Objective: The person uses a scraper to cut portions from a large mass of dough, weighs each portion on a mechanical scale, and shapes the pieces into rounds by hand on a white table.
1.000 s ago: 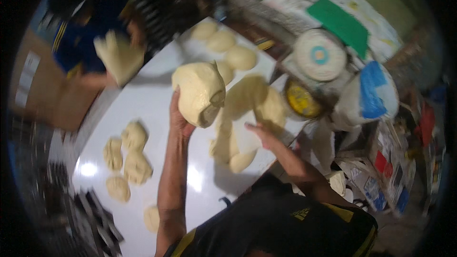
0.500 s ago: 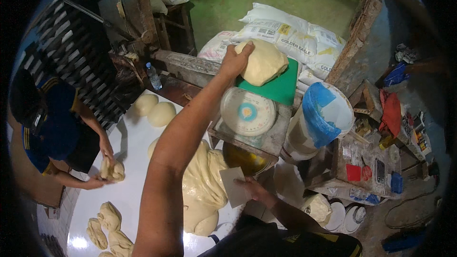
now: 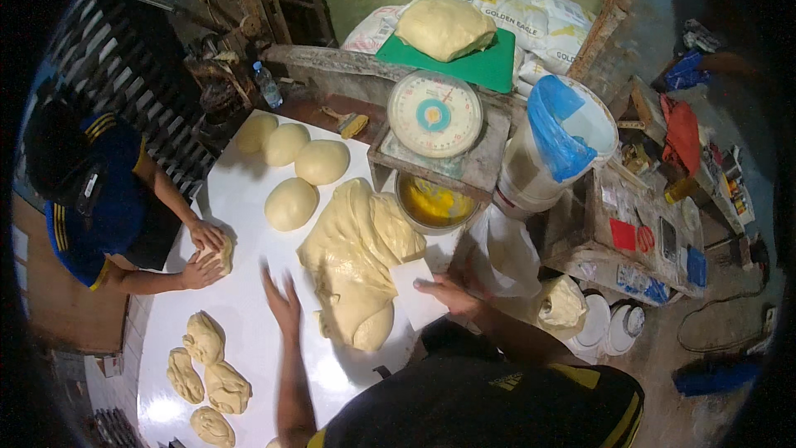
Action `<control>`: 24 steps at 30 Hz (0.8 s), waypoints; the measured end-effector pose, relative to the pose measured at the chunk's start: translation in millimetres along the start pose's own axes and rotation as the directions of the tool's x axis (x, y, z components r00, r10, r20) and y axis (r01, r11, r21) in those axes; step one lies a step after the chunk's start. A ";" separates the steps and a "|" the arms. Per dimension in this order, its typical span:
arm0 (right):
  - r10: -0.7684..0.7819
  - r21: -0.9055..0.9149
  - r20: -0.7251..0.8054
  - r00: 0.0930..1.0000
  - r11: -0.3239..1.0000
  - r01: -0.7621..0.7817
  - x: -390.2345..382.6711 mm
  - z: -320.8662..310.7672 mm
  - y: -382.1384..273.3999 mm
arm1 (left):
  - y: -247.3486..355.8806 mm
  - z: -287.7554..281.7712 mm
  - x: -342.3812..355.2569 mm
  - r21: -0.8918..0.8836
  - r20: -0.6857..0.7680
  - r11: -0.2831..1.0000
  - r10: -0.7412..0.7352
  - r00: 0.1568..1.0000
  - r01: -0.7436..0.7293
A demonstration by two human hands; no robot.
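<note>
My right hand [image 3: 452,294] grips a flat white dough scraper [image 3: 417,294] at the right side of a large, glossy mass of dough [image 3: 352,236]. To the left of that mass, my left hand [image 3: 283,303] is over the white table [image 3: 274,348], slightly blurred, its fingers spread and nothing in them. A big lump of dough [image 3: 445,29] sits on the green platform [image 3: 500,66] of a dial scale [image 3: 435,114], out of both hands' reach. Several smooth round dough balls [image 3: 290,203] lie at the table's far left.
At left, a co-worker presses a small dough piece [image 3: 222,261] with both hands. Several rough dough pieces [image 3: 226,387] lie near the front left. A bowl with yellow contents [image 3: 435,203] is below the scale stand; right of it is a bucket with blue plastic [image 3: 557,129]. Sacks [image 3: 489,0] lie behind.
My left hand has let go of the dough on the scale and come back over the table. The scraper is now against the large dough mass. The co-worker's hands now press their piece down.
</note>
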State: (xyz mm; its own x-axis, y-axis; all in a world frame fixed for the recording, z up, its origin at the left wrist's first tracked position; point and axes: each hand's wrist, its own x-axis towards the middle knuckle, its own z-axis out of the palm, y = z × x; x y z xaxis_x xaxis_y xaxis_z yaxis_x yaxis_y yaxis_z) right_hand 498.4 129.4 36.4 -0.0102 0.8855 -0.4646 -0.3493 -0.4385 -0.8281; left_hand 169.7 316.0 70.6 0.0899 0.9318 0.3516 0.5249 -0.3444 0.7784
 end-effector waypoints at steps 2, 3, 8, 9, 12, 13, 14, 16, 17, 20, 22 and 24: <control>-0.029 -0.045 0.066 0.997 0.998 0.032 -5.3 9.2 18.7 | -88.0 -28.4 -167.4 0.251 0.129 0.965 -0.114 0.985 0.079; 0.003 -0.081 0.044 0.999 0.997 0.001 -9.9 13.6 27.4 | -122.4 -35.8 -251.2 0.427 0.176 0.903 -0.041 0.984 -0.038; 0.101 -0.288 0.122 0.987 0.956 -0.062 -17.2 25.4 47.7 | -49.1 -51.9 -325.4 0.591 0.257 0.792 -0.366 0.894 0.155; 0.051 -0.321 0.112 0.992 0.947 -0.013 -12.3 27.4 54.8 | -48.5 -48.2 -321.8 0.581 0.232 0.795 -0.369 0.900 0.176; -0.067 -0.489 0.095 0.993 0.866 0.105 -1.9 37.3 70.1 | -55.6 -38.7 -307.4 0.551 0.227 0.828 -0.270 0.936 0.106; -0.086 -0.584 0.103 0.991 0.801 0.130 -3.6 46.3 58.2 | -48.3 -38.7 -299.6 0.552 0.194 0.827 -0.252 0.948 0.107; -0.104 -0.673 0.115 0.988 0.723 0.154 -1.3 49.7 44.1 | -57.4 -33.8 -291.8 0.444 0.163 0.894 -0.150 0.975 0.063; -0.130 -0.886 -0.012 0.991 0.460 0.049 7.5 44.7 44.0 | -92.2 -16.0 -305.6 0.312 0.036 0.935 -0.187 0.982 0.167; -0.174 -0.824 0.000 0.985 0.558 0.098 8.8 23.9 48.1 | -86.8 -2.5 -297.2 0.309 0.088 0.933 -0.218 0.972 0.182; -0.173 -0.653 -0.051 0.984 0.751 0.098 -5.9 24.2 19.2 | -20.6 16.8 -256.6 0.142 0.153 0.902 -0.427 0.891 0.408; -0.255 -0.472 0.098 0.962 0.839 0.270 -19.3 60.0 -6.1 | -0.3 45.0 -241.3 0.221 0.045 0.932 -0.303 0.952 0.287; -0.301 -0.796 0.181 0.936 0.514 0.319 -13.0 81.7 2.8 | -5.7 59.2 -237.1 0.193 0.121 0.886 -0.447 0.886 0.421</control>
State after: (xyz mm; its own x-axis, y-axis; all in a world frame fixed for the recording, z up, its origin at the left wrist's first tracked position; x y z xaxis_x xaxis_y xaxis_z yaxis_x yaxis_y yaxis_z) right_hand 421.0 129.3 65.8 -0.0738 0.9889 -0.1287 0.5628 -0.0652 -0.8240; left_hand 195.5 103.8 -48.0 -0.0529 0.9936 -0.0996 0.6665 0.1094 0.7374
